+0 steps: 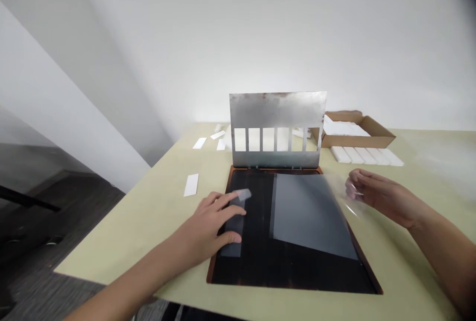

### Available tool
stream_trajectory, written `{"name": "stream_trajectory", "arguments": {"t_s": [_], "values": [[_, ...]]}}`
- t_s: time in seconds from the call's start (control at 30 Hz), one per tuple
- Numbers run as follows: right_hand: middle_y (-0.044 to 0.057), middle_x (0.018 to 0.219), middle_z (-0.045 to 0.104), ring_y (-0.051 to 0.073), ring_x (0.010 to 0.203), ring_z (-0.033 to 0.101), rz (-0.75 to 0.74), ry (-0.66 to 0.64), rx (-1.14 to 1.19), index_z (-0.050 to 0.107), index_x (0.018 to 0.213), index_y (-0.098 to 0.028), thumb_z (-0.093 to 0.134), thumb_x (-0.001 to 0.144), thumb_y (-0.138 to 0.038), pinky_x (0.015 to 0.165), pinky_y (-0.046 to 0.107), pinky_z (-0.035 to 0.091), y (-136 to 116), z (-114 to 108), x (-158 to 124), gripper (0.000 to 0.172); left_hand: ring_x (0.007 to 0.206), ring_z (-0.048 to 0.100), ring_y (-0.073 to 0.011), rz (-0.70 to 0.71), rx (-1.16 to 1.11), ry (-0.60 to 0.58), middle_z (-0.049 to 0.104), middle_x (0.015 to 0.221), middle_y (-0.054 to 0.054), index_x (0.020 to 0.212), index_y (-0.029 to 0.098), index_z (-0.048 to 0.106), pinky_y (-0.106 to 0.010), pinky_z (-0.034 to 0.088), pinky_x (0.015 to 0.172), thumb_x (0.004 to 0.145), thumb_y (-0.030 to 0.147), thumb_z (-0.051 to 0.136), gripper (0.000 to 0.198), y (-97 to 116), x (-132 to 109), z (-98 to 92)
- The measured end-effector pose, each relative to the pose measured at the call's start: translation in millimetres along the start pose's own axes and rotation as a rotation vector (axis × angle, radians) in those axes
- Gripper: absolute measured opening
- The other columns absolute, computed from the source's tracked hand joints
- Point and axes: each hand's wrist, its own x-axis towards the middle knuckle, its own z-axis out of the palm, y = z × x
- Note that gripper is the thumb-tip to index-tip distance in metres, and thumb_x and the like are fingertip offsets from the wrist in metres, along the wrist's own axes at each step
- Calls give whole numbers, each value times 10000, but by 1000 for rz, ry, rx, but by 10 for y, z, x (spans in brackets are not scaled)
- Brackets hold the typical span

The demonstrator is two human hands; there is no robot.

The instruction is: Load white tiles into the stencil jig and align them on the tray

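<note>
Head view: left hand rests open on one clear strip, right hand holds one clear sheet in narrow grip.

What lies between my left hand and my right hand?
In the head view, a black board with a translucent grey sheet on it lies between the left hand and the right hand.

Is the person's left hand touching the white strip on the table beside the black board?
Apart. The head view shows bare tabletop between the left hand and the white strip.
</note>
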Motion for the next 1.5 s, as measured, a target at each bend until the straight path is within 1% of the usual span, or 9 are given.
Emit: {"name": "stream_trajectory", "arguments": {"t_s": [0.13, 0.23, 0.4, 0.5, 0.6, 0.8, 1.13, 1.3, 1.5], "values": [[85, 848, 608, 277, 840, 585, 4, -21, -19, 624, 826, -264, 686, 929, -606, 783, 421, 527, 19, 8, 2, 362, 1441, 459, -396, 11, 17, -51, 534, 1609, -71, 1400, 369, 646, -541, 495, 1064, 802, 607, 874, 682, -126, 141, -156], [73, 848, 616, 256, 831, 579, 5, -21, -28, 611, 833, -256, 694, 925, -611, 764, 393, 522, 58, -21, 24, 376, 1419, 481, -386, 27, 34, -47, 565, 1576, -80, 1433, 364, 630, -538, 474, 1079, 829, 717, 794, 718, -201, 258, -228], [55, 851, 621, 236, 828, 597, 13, 30, -32, 598, 861, -237, 735, 892, -636, 773, 379, 543, 152, -117, 95, 422, 1476, 431, -354, 101, 97, 9, 529, 1617, -47, 1460, 384, 626, -558, 366, 1166, 1052, 592, 578, 461, -393, 417, -220], [54, 877, 626, 231, 846, 601, 9, 56, -29, 607, 885, -240, 732, 902, -629, 781, 369, 548, 199, -147, 119, 409, 1467, 449, -358, 150, 143, 52, 601, 1552, -60, 1359, 336, 715, -563, 305, 1192, 1062, 522, 592, 371, -528, 486, -167], [57, 886, 622, 230, 852, 594, 9, 58, -28, 602, 886, -241, 704, 934, -613, 769, 358, 546, 231, -146, 124, 389, 1460, 471, -347, 170, 172, 89, 603, 1549, -81, 1457, 313, 643, -546, 297, 1188, 1067, 492, 584, 433, -579, 504, -120], [72, 895, 609, 245, 865, 589, 14, 77, -37, 624, 890, -238, 712, 934, -587, 759, 364, 543, 251, -143, 125, 363, 1390, 527, -336, 150, 182, 115, 679, 1454, -58, 1386, 305, 686, -528, 331, 1144, 1031, 508, 629, 412, -557, 479, -84], [104, 961, 695, 284, 842, 654, 23, 121, -62, 615, 901, -266, 659, 944, -635, 808, 427, 555, 237, -126, 113, 374, 1319, 585, -315, 127, 144, 159, 661, 1452, -105, 1356, 246, 697, -493, 457, 1101, 1026, 500, 629, 422, -602, 456, -57], [93, 1031, 715, 249, 858, 667, 37, 211, -136, 624, 1105, -286, 687, 937, -653, 812, 382, 569, 255, -71, 125, 408, 1296, 616, -311, 114, 129, 169, 681, 1428, -98, 1344, 237, 695, -486, 507, 1095, 1025, 545, 624, 449, -615, 434, -32], [66, 930, 671, 209, 775, 618, 16, 200, -264, 663, 1284, -240, 742, 869, -704, 771, 355, 548, 245, -34, 125, 627, 1314, 622, -315, 106, 124, 178, 690, 1423, -84, 1373, 242, 676, -501, 514, 1121, 1022, 540, 625, 463, -640, 440, -4]]}}
